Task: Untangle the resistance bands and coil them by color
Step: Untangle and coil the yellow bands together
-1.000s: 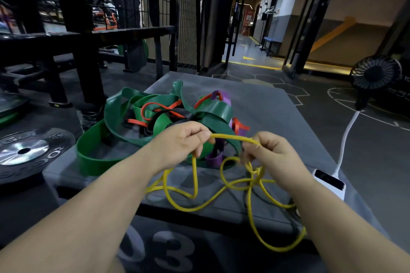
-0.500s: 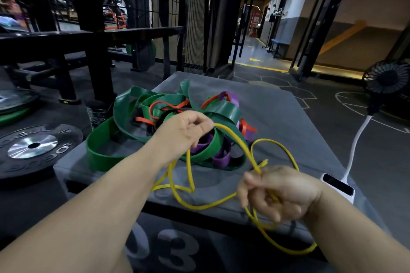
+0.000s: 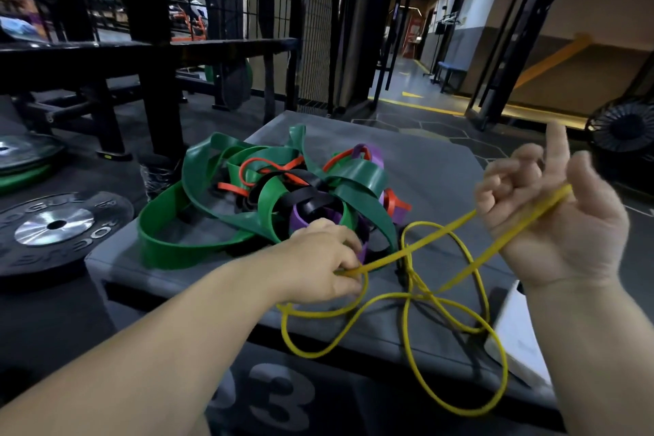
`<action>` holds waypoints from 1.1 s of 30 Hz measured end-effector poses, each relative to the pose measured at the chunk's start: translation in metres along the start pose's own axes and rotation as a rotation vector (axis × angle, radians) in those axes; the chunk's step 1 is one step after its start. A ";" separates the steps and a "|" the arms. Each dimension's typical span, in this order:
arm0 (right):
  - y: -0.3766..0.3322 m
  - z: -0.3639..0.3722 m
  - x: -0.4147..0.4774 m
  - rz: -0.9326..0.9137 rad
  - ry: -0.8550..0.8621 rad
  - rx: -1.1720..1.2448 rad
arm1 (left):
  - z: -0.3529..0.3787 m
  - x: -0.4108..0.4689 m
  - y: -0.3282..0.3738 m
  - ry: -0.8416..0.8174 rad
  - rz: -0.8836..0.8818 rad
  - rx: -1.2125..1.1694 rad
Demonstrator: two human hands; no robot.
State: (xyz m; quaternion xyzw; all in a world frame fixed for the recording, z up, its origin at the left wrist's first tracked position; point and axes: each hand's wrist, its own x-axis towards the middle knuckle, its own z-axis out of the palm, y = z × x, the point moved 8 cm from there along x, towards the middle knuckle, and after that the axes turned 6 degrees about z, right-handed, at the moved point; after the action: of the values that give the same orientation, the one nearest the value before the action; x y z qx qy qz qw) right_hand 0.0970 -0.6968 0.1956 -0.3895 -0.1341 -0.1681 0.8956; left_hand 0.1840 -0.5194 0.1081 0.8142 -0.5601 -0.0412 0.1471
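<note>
A thin yellow band (image 3: 417, 297) lies in loose loops at the front of the grey padded box (image 3: 424, 170). My left hand (image 3: 325, 258) pinches one stretch of it low over the box. My right hand (image 3: 552, 216) is raised at the right, palm toward me, with the yellow band running taut across the palm under curled fingers. Behind my left hand sits the tangle: wide green bands (image 3: 198, 237), an orange band (image 3: 262, 166), a black band (image 3: 304, 195) and a purple band (image 3: 371, 152) wound through each other.
A black weight plate (image 3: 53, 226) lies on the floor at the left, with more plates behind it. A black rack and mesh cage stand at the back. A small fan (image 3: 623, 124) on a white neck stands at the right, with a white device (image 3: 516, 329) by my right wrist.
My right hand rose from low near the box edge up to the right, drawing the yellow band taut. My left hand dropped toward the box, still holding the band.
</note>
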 end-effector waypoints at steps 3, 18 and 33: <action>0.001 -0.004 -0.003 -0.105 0.197 -0.264 | -0.004 -0.002 0.018 -0.045 0.050 -0.181; 0.108 -0.003 -0.026 0.570 0.135 -1.056 | -0.030 -0.015 0.000 0.070 -0.080 -0.171; 0.125 0.021 -0.042 0.789 -0.252 -0.558 | -0.030 -0.027 0.020 -0.109 -0.076 -0.668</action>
State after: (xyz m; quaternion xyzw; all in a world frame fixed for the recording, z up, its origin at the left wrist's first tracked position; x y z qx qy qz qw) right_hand 0.1073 -0.5926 0.1124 -0.6528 -0.0335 0.2022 0.7293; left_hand 0.1633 -0.4954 0.1400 0.7379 -0.4920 -0.2714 0.3737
